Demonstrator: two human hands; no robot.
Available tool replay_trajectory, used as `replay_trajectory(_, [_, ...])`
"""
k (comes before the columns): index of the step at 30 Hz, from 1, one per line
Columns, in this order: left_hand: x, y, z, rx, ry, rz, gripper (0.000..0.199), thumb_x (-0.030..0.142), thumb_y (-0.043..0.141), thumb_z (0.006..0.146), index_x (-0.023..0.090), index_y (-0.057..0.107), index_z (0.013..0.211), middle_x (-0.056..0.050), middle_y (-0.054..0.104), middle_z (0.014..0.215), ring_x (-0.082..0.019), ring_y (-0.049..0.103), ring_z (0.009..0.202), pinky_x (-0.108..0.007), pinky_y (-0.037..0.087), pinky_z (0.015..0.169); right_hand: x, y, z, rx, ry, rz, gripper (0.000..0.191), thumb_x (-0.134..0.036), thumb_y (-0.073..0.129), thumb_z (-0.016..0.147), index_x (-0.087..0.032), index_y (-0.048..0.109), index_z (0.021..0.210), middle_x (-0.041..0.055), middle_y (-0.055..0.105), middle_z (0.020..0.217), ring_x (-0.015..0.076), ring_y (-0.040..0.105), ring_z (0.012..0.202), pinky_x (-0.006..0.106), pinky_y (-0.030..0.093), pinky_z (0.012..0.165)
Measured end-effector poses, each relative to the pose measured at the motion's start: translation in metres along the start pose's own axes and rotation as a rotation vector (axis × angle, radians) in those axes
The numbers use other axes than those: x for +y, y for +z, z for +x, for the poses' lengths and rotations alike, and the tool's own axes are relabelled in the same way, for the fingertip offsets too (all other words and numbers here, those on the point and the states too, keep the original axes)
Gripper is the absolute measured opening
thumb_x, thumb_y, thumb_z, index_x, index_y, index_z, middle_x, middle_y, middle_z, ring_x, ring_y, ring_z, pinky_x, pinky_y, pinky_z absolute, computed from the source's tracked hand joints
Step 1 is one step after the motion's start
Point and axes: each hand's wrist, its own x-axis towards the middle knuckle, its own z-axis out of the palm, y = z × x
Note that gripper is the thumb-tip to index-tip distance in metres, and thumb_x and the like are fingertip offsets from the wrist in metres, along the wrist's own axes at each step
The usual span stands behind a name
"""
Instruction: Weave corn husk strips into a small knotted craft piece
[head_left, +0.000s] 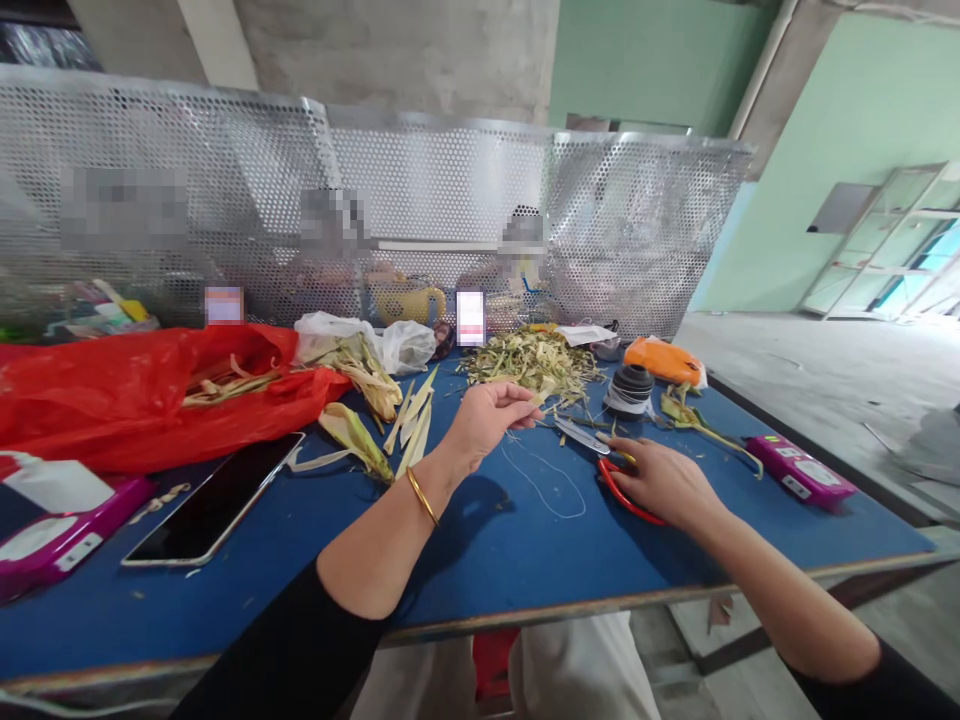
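Observation:
My left hand [491, 422], with a gold bangle on the wrist, is raised over the blue table, thumb and fingers pinched on a small pale piece of corn husk [538, 398]. A thin white thread [561, 514] curls on the table below the fingertips. My right hand [669, 482] grips red-handled scissors [583, 436], whose blades point left towards the pinched fingers, apart from them. Just beyond the scissors stands a dark spool [630, 390] with white thread at its base. Behind my left hand lies a heap of husk scraps [529, 362].
Larger corn husks [356, 440] and a red plastic bag [150, 400] lie left. A phone [217, 505] and a purple device [64, 540] are nearer. Right are an orange packet [664, 360] and another purple device [801, 470]. A perforated metal screen [442, 180] stands behind, people beyond it.

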Motion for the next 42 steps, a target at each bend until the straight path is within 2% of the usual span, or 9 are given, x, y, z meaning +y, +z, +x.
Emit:
replay_trajectory(5, [0.001,0.0,-0.001,-0.046,0.0,0.05,0.008,0.015,0.073,0.071,0.015,0.066,0.073,-0.004,0.071,0.066,-0.013,0.063,0.058,-0.027,0.05,0.063,-0.01,-0.027,0.015,-0.023,-0.128,-0.146,0.027,-0.032,0.066,0.075,-0.016,0.076,0.093,0.0187,0.069,0.095,0.0335,0.066,0.089,0.037,0.047,0.07])
replay_trajectory(8, [-0.001,-0.001,-0.001,-0.08,-0.004,0.054,0.009,0.017,0.075,0.07,0.015,0.066,0.073,-0.004,0.071,0.065,-0.013,0.062,0.057,-0.026,0.049,0.062,-0.033,-0.034,0.034,0.111,-0.253,0.436,0.037,-0.035,0.058,0.084,-0.019,0.067,0.116,0.0084,0.073,0.093,0.0226,0.067,0.085,0.032,0.049,0.074])
replay_trajectory(10, [-0.001,-0.002,0.0,-0.08,-0.008,0.059,0.01,0.016,0.075,0.07,0.014,0.066,0.074,-0.004,0.071,0.065,-0.013,0.063,0.057,-0.025,0.049,0.061,-0.052,-0.032,0.048,0.126,-0.327,0.824,0.039,-0.038,0.06,0.082,-0.018,0.066,0.115,0.0051,0.074,0.089,0.0185,0.067,0.078,0.029,0.05,0.07])
replay_trajectory(14, [0.001,-0.007,0.003,0.028,-0.052,0.092,0.012,0.015,0.074,0.07,0.013,0.065,0.076,-0.002,0.07,0.065,-0.011,0.061,0.055,-0.023,0.047,0.059,-0.084,-0.017,0.072,0.174,-0.297,1.078,0.014,-0.03,0.067,0.073,-0.018,0.072,0.079,0.0016,0.071,0.068,0.0162,0.064,0.064,0.028,0.049,0.062])
replay_trajectory(19, [0.004,-0.016,0.007,0.137,-0.166,0.079,0.013,0.014,0.073,0.072,0.013,0.061,0.076,-0.001,0.068,0.061,-0.009,0.06,0.053,-0.021,0.046,0.056,-0.099,0.0,0.085,0.154,-0.257,1.431,0.006,-0.026,0.069,0.067,-0.02,0.07,0.068,-0.0017,0.067,0.062,0.0137,0.062,0.059,0.028,0.051,0.061])
replay_trajectory(26, [-0.004,-0.017,0.009,0.084,-0.286,0.116,0.014,0.013,0.073,0.072,0.013,0.06,0.076,-0.003,0.068,0.062,-0.01,0.062,0.053,-0.023,0.049,0.059,-0.095,0.014,0.082,0.116,-0.191,1.525,0.01,-0.027,0.074,0.059,-0.019,0.068,0.061,-0.0014,0.065,0.054,0.0132,0.059,0.053,0.027,0.048,0.055])
replay_trajectory(34, [-0.021,-0.013,0.014,0.075,0.023,0.269,0.014,0.007,0.066,0.074,0.016,0.056,0.071,0.0,0.067,0.059,-0.013,0.065,0.055,-0.024,0.052,0.057,-0.094,0.017,0.081,0.088,-0.127,1.544,0.016,-0.033,0.072,0.061,-0.018,0.067,0.063,-0.0006,0.066,0.055,0.0122,0.058,0.052,0.025,0.044,0.052])
replay_trajectory(38, [-0.021,-0.018,0.017,0.044,0.036,0.341,0.009,0.014,0.064,0.076,0.017,0.057,0.072,0.0,0.068,0.061,-0.015,0.066,0.058,-0.026,0.053,0.059,-0.093,0.018,0.083,0.133,-0.098,1.552,0.015,-0.03,0.073,0.056,-0.018,0.066,0.061,-0.0004,0.065,0.054,0.013,0.058,0.052,0.026,0.045,0.053])
replay_trajectory(42, [-0.014,-0.041,0.025,0.217,0.042,0.513,0.017,0.031,0.056,0.084,0.017,0.063,0.077,-0.003,0.072,0.072,-0.016,0.067,0.063,-0.027,0.052,0.064,-0.088,0.017,0.087,0.238,-0.047,1.564,0.014,-0.031,0.073,0.057,-0.019,0.066,0.063,-0.0027,0.062,0.053,0.0129,0.058,0.054,0.026,0.046,0.055])
